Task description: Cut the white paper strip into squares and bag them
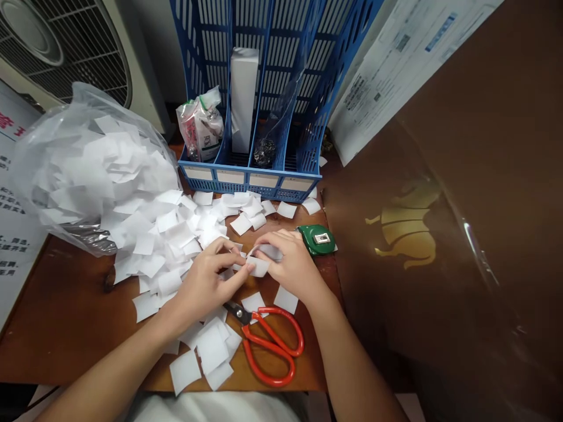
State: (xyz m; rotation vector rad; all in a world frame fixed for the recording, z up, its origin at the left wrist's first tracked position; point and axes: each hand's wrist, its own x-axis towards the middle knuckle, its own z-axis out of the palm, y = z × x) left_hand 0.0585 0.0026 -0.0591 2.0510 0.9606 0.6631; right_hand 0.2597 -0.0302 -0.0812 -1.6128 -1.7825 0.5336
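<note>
Both hands meet over the middle of the wooden table. My left hand [215,272] pinches the near edge of a small white paper slip [257,266] between thumb and fingers. My right hand [292,258] is closed around white paper slips at their right side, with part of the paper hidden under its fingers. Just below the hands lie scissors [268,343] with red handles, their dark blades pointing up and left, partly over a slip. A green tape measure [317,239] rests right beside my right hand's knuckles.
A clear plastic bag [94,170] spills a large heap of paper slips [162,240] over the left of the table [57,316]. A blue file rack [250,176] stands at the back, holding a white box [244,99] and small packets [202,126]. A brown panel [440,328] borders the right.
</note>
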